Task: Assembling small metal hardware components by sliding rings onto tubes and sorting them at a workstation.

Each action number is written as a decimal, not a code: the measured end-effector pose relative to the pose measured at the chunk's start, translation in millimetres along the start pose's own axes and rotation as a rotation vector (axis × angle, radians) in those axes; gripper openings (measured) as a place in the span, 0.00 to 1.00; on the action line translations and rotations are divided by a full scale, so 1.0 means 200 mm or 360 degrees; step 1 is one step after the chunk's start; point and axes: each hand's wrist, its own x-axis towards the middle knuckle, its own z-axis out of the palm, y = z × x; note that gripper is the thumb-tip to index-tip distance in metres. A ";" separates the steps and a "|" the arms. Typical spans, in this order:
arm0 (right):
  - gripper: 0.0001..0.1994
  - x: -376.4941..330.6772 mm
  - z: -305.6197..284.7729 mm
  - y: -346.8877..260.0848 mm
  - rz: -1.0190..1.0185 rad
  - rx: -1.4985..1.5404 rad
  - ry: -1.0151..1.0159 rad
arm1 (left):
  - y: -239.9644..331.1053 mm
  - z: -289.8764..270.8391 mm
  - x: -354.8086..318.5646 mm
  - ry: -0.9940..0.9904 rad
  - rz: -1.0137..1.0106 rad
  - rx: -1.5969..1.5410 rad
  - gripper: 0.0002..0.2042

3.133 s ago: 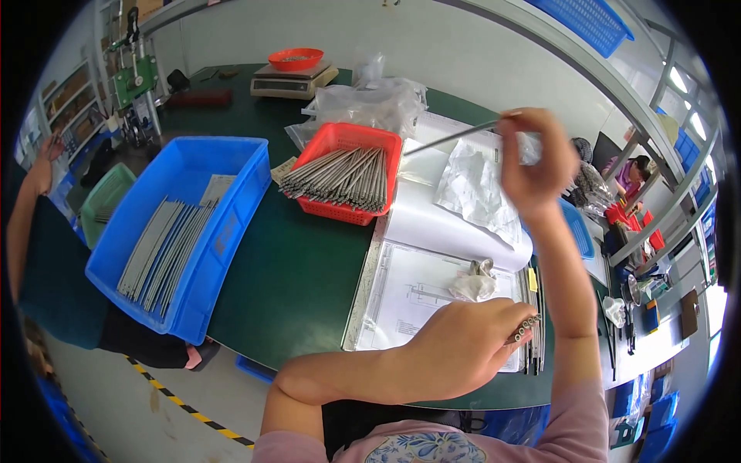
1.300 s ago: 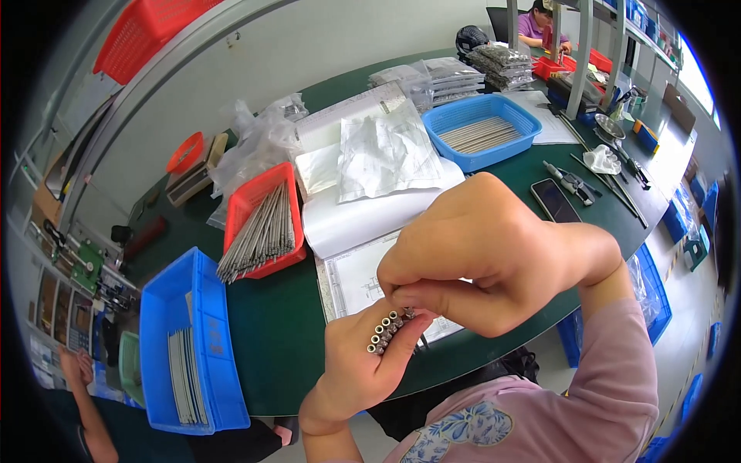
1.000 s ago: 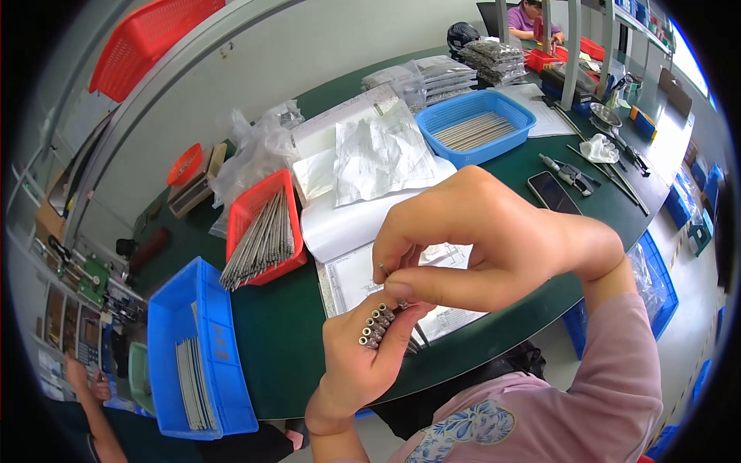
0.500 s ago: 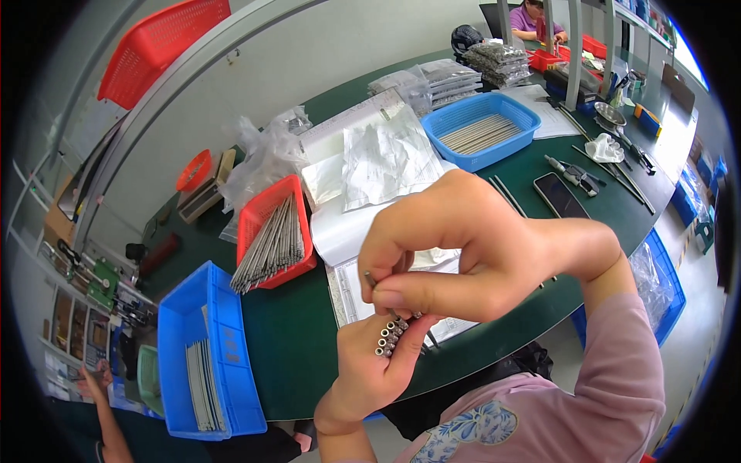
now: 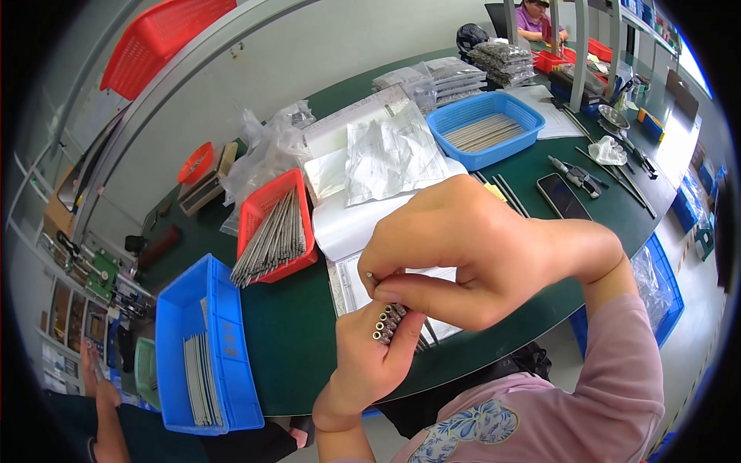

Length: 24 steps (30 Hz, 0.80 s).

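Note:
My left hand (image 5: 361, 359) is closed around a bundle of thin metal rods (image 5: 384, 324). Their round, hollow-looking ends stand up in a row between thumb and fingers, and dark rod lengths show below the hand. Directly above it, my right hand (image 5: 471, 251) pinches a thin metal piece between thumb and forefinger. Only the small tip of that piece (image 5: 370, 276) shows, so I cannot tell its full length. The fingers of the right hand touch or nearly touch the far end of the bundle.
Left of my hands stand a red basket (image 5: 310, 224) of rods and a blue bin (image 5: 231, 347) with more rods. Papers (image 5: 336, 228) lie ahead. A light-blue basket (image 5: 486, 158), a phone (image 5: 562, 197) and a digital micrometer (image 5: 575, 176) are at the right. Other people work nearby.
The thin piece in my right hand stands out less above the fingers than before. Both hands stay close together; the view has shifted slightly.

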 end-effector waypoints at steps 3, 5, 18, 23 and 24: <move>0.04 0.00 0.01 0.01 0.0044 0.0002 -0.0031 | 0.00 0.01 0.01 0.0019 -0.0032 -0.0014 0.04; 0.04 -0.02 0.02 0.02 0.0143 0.0130 0.0028 | 0.02 0.01 0.02 0.0044 -0.0035 -0.0054 0.04; 0.06 0.01 0.02 0.02 -0.0035 -0.0003 0.0210 | 0.00 0.00 0.01 -0.0010 -0.0087 -0.0127 0.04; 0.02 0.04 0.00 0.02 0.0098 0.0231 0.0200 | 0.04 0.02 0.02 0.0004 -0.0117 -0.0100 0.04; 0.01 0.04 0.00 0.03 0.0119 0.0195 0.0188 | 0.03 0.02 0.02 0.0002 -0.0120 -0.0102 0.04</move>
